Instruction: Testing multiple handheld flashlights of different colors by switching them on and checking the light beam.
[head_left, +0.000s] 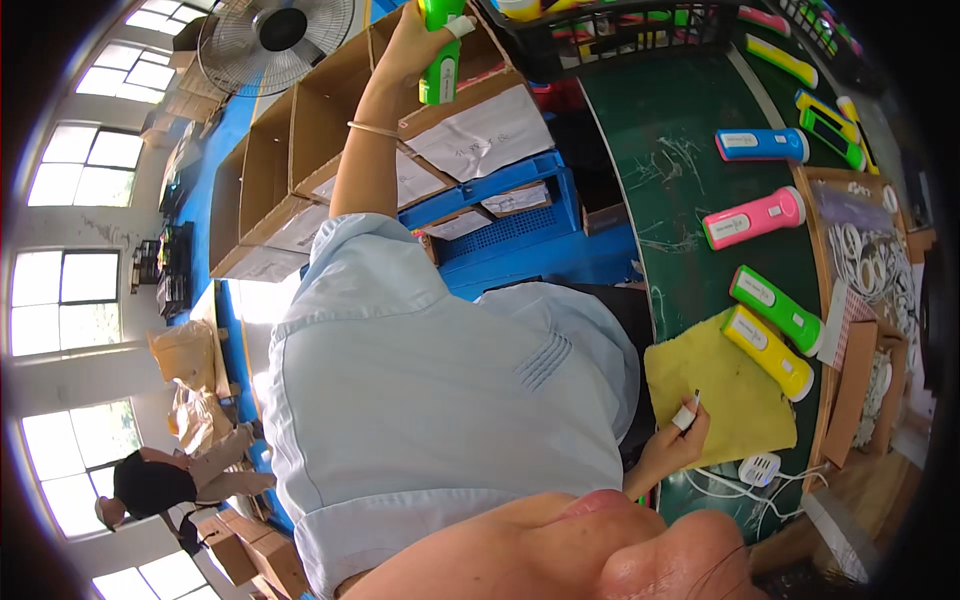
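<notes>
My left hand (408,45) is closed around a green flashlight (440,75), above an open cardboard box (480,130). White tape wraps a finger on each hand. My right hand (682,440) is closed at the edge of a yellow cloth (690,370), pinching a slim thing with a small metal-like tip; its kind is too small to make out. In a row on the green table (660,250) lie a blue flashlight (762,145), a pink flashlight (755,217), a green flashlight (775,308) and a yellow flashlight (768,352), the last partly over the cloth.
A black crate (620,45) with flashlights stands at the table's far end. Near my right hand is a white multi-port charger (760,469) with cables. Beyond the table edge sits a tray of white cables (860,260). Behind are a fan (283,30) and another person (150,492).
</notes>
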